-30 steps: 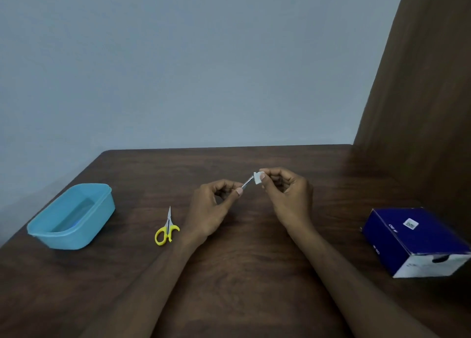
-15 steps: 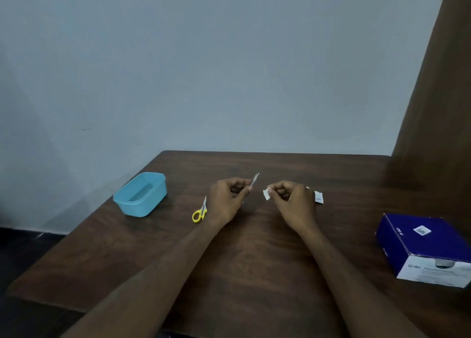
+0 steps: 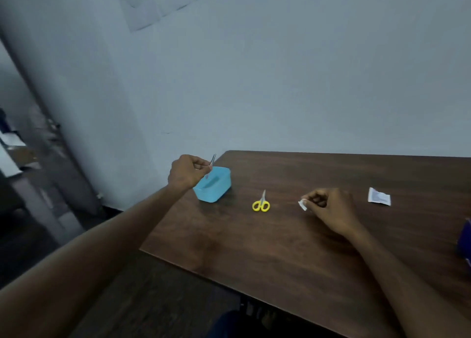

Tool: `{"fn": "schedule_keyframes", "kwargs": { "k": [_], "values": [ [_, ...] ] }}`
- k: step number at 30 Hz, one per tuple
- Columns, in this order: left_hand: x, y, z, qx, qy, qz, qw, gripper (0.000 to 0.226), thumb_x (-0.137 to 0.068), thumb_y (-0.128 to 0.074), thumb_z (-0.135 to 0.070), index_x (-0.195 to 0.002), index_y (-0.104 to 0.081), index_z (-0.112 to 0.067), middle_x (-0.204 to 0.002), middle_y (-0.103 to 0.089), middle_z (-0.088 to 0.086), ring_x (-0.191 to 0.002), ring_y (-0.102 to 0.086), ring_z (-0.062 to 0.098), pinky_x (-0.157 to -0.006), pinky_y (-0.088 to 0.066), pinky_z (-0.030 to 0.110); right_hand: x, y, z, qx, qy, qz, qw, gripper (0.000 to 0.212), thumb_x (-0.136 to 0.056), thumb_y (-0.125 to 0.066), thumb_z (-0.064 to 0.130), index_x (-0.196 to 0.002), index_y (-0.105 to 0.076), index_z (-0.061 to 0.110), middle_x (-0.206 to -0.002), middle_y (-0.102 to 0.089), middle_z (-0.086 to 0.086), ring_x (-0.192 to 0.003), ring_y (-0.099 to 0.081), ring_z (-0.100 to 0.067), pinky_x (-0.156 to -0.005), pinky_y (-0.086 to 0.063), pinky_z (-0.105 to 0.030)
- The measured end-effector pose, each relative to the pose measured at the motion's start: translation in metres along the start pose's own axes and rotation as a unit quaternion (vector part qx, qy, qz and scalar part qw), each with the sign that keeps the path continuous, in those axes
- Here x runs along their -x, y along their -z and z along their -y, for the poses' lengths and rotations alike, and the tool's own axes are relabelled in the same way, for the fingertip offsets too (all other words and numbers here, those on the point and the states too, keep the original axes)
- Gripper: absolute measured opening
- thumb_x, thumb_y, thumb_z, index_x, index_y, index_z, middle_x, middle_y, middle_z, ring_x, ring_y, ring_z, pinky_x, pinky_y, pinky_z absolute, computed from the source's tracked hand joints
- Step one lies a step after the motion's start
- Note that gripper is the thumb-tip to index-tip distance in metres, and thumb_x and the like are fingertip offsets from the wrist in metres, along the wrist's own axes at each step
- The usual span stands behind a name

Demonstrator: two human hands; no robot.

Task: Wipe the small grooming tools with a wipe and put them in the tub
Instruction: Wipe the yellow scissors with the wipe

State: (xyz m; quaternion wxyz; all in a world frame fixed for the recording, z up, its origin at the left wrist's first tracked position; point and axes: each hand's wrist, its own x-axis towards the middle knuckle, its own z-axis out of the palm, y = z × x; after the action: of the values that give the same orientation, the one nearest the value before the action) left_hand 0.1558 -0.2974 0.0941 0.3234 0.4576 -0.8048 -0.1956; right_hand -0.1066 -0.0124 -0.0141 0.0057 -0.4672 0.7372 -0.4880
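Left hand (image 3: 187, 172) pinches thin metal tweezers (image 3: 212, 162), tip down over the blue tub (image 3: 216, 193) near the table's left edge. Best lowered inside the rim before letting go, so they don't bounce out. Right hand (image 3: 331, 210) pinches the wipe (image 3: 302, 205) above the dark wood table (image 3: 305, 248). 1 yellow scissors (image 3: 261, 204) lies unwiped between. Torn sachet (image 3: 379, 197) far right. Grey wall (image 3: 280, 83), papers pinned.

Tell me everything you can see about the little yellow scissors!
The scissors are small, with two bright yellow loop handles that look plastic and short silvery blades that look metal. The blades look closed and point away toward the wall; the handles face the person. They lie flat on the dark wooden table, between the blue tub and the right hand. Nothing else touches them.
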Motion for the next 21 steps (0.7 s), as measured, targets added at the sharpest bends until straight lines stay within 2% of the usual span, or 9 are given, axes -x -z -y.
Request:
{"fn": "schedule_keyframes", "kwargs": {
  "k": [2,4,5,8,12,18,21],
  "values": [
    [-0.008,0.004,0.006,-0.032,0.034,0.006,0.999,0.019,-0.087,-0.082,-0.031,-0.07,-0.076,-0.037,-0.092,-0.08,-0.011,-0.093,-0.073,0.013,-0.092,-0.063,0.04,0.003,0.003,0.0,0.011,0.009,0.009,1.0,0.013,-0.086,-0.087,0.023,-0.083,-0.082,0.035,-0.077,-0.077,0.02,-0.072,-0.07,0.005,-0.071,-0.053,-0.014],
    [-0.013,0.008,0.011,-0.072,0.054,0.013,0.996,0.025,-0.087,-0.08,-0.028,-0.065,-0.075,-0.037,-0.096,-0.08,-0.011,-0.092,-0.072,0.014,-0.09,-0.064,0.04,0.003,0.002,0.003,0.011,0.019,0.015,1.0,0.015,-0.086,-0.088,0.023,-0.081,-0.081,0.036,-0.076,-0.077,0.021,-0.072,-0.07,0.006,-0.07,-0.052,-0.012],
    [-0.015,0.006,0.012,-0.092,0.059,0.018,0.994,0.021,-0.087,-0.08,-0.028,-0.068,-0.077,-0.037,-0.096,-0.08,-0.012,-0.092,-0.071,0.013,-0.088,-0.064,0.037,0.003,0.003,0.003,0.009,0.021,0.011,1.0,0.017,-0.085,-0.088,0.022,-0.08,-0.081,0.036,-0.075,-0.076,0.021,-0.074,-0.07,0.007,-0.068,-0.048,-0.006],
    [-0.021,-0.002,0.009,-0.129,0.065,0.018,0.989,0.006,-0.088,-0.079,-0.03,-0.088,-0.085,-0.03,-0.096,-0.079,-0.01,-0.09,-0.071,0.013,-0.08,-0.061,0.033,0.001,0.005,0.002,-0.01,0.02,-0.004,1.0,0.022,-0.083,-0.089,0.015,-0.078,-0.081,0.034,-0.07,-0.075,0.023,-0.076,-0.07,0.008,-0.068,-0.047,-0.003],
    [-0.022,-0.014,0.007,-0.199,0.062,0.033,0.977,0.017,-0.086,-0.078,-0.034,-0.098,-0.083,-0.023,-0.096,-0.08,-0.003,-0.086,-0.073,0.016,-0.073,-0.058,0.031,-0.001,0.006,-0.001,-0.003,0.024,-0.003,1.0,0.024,-0.083,-0.089,0.013,-0.076,-0.081,0.034,-0.07,-0.073,0.03,-0.074,-0.07,0.008,-0.069,-0.047,-0.004],
    [-0.024,-0.031,0.011,-0.253,0.066,0.033,0.965,0.03,-0.089,-0.078,-0.041,-0.107,-0.077,-0.018,-0.103,-0.079,0.002,-0.081,-0.072,0.015,-0.07,-0.057,0.029,-0.004,0.003,-0.007,0.007,0.027,0.002,1.0,0.019,-0.083,-0.089,0.017,-0.078,-0.082,0.034,-0.072,-0.076,0.022,-0.075,-0.07,0.006,-0.07,-0.049,-0.007],
    [-0.022,-0.032,0.013,-0.253,0.061,0.029,0.965,0.029,-0.089,-0.077,-0.042,-0.105,-0.078,-0.018,-0.097,-0.078,0.001,-0.082,-0.072,0.016,-0.073,-0.058,0.031,-0.004,0.004,-0.007,0.009,0.026,0.008,1.0,0.018,-0.084,-0.089,0.019,-0.079,-0.082,0.034,-0.073,-0.077,0.021,-0.074,-0.07,0.005,-0.07,-0.049,-0.007]
  ]
}}
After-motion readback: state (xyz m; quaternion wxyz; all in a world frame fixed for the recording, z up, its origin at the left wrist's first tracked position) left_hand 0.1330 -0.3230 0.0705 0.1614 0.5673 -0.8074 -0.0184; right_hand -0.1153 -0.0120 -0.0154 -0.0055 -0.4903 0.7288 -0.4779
